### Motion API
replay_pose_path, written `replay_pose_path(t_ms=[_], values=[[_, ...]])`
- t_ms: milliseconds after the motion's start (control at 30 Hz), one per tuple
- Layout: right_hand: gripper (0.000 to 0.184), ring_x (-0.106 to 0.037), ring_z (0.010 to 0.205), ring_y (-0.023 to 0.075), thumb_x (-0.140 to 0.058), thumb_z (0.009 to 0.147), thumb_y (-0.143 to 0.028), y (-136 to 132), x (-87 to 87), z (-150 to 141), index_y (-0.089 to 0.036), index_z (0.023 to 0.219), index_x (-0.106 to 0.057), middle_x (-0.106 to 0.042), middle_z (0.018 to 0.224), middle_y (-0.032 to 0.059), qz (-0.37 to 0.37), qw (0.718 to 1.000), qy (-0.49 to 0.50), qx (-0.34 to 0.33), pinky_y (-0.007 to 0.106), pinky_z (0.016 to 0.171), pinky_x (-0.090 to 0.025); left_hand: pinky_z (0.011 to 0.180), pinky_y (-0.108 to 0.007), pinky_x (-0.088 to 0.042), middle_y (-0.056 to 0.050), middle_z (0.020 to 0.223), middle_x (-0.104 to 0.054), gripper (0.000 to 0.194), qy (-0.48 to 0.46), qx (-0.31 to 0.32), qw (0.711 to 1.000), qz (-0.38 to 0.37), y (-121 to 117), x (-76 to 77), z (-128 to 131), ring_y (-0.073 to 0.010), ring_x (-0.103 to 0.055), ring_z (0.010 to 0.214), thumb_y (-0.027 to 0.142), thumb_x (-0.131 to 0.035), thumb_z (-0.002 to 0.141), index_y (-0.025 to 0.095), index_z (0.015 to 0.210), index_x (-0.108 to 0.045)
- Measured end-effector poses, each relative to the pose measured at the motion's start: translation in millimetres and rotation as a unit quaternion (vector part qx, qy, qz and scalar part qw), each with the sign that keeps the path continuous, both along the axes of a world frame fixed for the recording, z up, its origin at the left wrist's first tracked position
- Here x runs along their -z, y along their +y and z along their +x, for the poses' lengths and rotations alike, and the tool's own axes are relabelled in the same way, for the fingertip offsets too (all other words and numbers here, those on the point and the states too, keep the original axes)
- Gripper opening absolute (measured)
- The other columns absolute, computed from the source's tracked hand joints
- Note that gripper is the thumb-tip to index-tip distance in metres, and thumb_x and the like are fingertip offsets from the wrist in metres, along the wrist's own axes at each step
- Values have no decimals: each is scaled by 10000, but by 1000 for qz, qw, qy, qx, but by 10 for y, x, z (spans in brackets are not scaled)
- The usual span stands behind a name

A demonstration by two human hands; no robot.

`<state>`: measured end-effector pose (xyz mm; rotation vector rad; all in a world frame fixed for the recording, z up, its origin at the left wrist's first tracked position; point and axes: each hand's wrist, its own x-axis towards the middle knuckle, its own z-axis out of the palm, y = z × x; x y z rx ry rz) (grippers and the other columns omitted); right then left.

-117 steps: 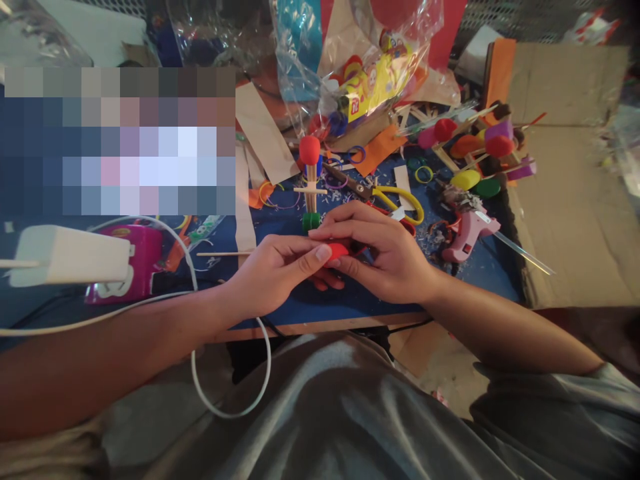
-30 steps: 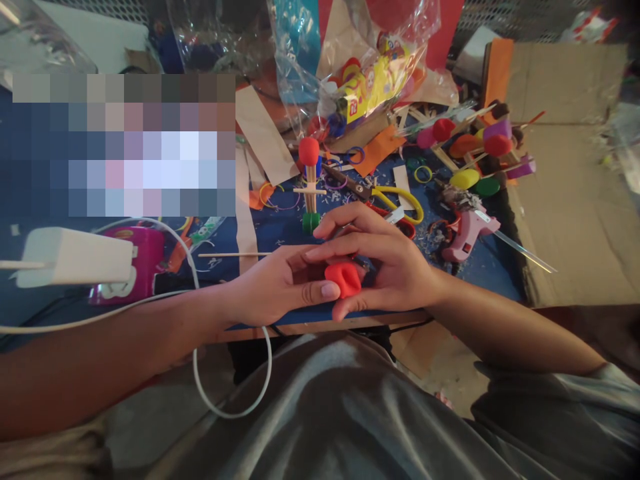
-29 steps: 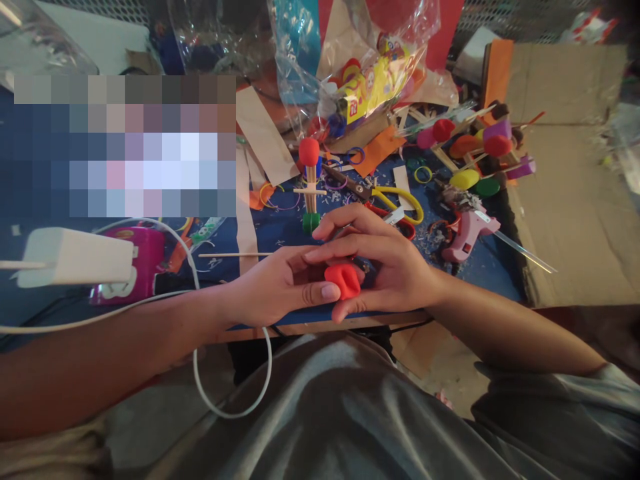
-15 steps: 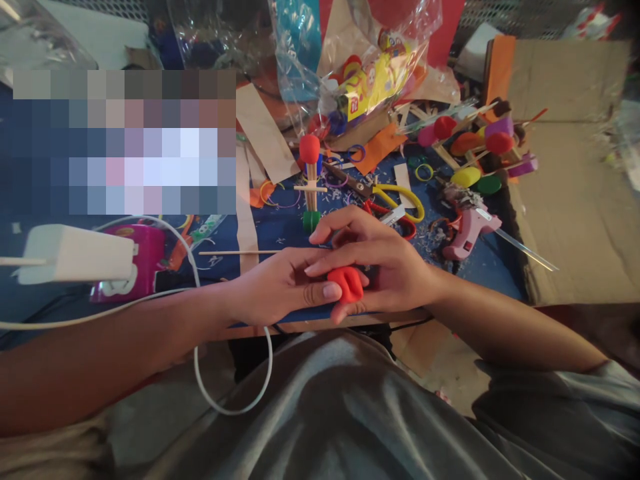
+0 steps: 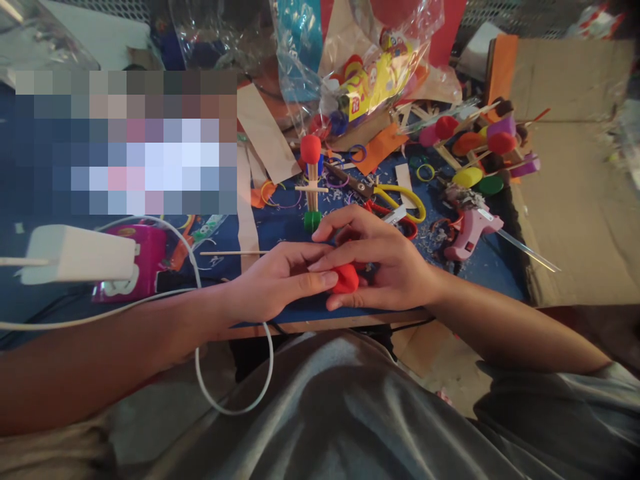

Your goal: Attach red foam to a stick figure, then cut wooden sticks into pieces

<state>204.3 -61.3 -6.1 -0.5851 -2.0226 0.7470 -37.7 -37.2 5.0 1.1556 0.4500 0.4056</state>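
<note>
Your left hand (image 5: pixel 280 280) and right hand (image 5: pixel 390 260) are clamped on the red clay piece (image 5: pixel 346 279), near the counter's (image 5: pixel 220 227) front edge. From it, the yellow-handled scissors (image 5: pixel 400 200) lie at one o'clock, the pink glue gun (image 5: pixel 471 233) at two.

The bare left forearm (image 5: pixel 165 333) and right forearm (image 5: pixel 505 327) angle inward, bringing both hands together. The left hand (image 5: pixel 273 280) stretches its thumb toward the right, its fingers partly hidden. The right hand (image 5: pixel 387 263) arches loosely, upper fingers bent and spread, thumb extended below, its fingertips overlapping the left hand
</note>
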Motion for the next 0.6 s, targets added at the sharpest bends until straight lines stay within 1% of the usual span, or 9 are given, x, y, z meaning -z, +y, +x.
replay_pose_path(t_ms=[67,133,200,233,267,333,400,533,600], values=[[475,-737,1270,250,-987,949,-489,0,-4,1,-243,1332,-853,-707,1381,121,1,1000,-2,3,434,1068,-683,918,-305,-695,-99,1075,-899,282,-11,-5,1000,-9,-1,-5,0,-217,-865,992,459,-893,1039,178,1060,-891],[638,-728,1290,269,-991,933,-541,1,-17,8,-254,1468,-795,-705,1407,130,7,1000,-9,10,469,1102,-676,951,-299,-712,-94,1110,-908,221,-31,-16,999,-27,-2,-10,5,-216,-879,1036,388,-919,1024,190,1118,-896],[792,-714,1316,287,-1004,905,-583,3,-33,18,-244,1566,-730,-702,1415,138,18,999,-11,26,494,1137,-662,978,-278,-718,-82,1152,-912,238,-53,-28,997,-39,-2,-8,11,-210,-884,1084,303,-976,967,203,1166,-890],[825,-708,1322,292,-1009,894,-596,3,-41,23,-242,1580,-718,-700,1408,136,25,999,-10,39,496,1145,-657,975,-258,-716,-70,1159,-912,282,-64,-36,996,-43,-1,-4,14,-198,-884,1087,263,-1003,934,210,1184,-883],[818,-707,1317,290,-1010,892,-598,3,-46,28,-249,1574,-724,-698,1398,129,32,998,-8,53,490,1142,-656,958,-236,-712,-56,1150,-913,322,-73,-44,995,-49,-1,2,18,-182,-883,1067,231,-1021,908,216,1194,-875],[720,-712,1283,273,-991,923,-574,1,-51,34,-279,1537,-757,-696,1377,109,42,996,-8,76,466,1116,-661,913,-205,-705,-24,1081,-908,348,-89,-62,992,-64,0,13,26,-144,-876,980,200,-1032,894,222,1192,-854],[607,-720,1249,258,-959,968,-541,-5,-53,37,-308,1502,-787,-696,1365,96,47,995,-11,83,450,1083,-668,883,-203,-703,-4,1024,-895,337,-106,-74,989,-73,-3,14,34,-123,-859,906,223,-1031,907,224,1183,-838],[543,-722,1234,255,-869,1053,-512,-25,-81,45,-315,1549,-770,-695,1365,98,42,997,-8,64,454,1062,-676,914,-210,-682,-46,1097,-891,247,-112,-81,989,-59,-23,-12,46,-155,-861,1014,409,-957,1004,212,1122,-867],[556,-721,1236,256,-804,1092,-534,-34,-103,50,-315,1599,-739,-688,1387,104,33,998,-14,51,453,1058,-678,943,-209,-670,-40,1068,-889,237,-104,-79,990,-57,-31,-18,47,-158,-863,1036,426,-954,1007,223,1110,-888]])
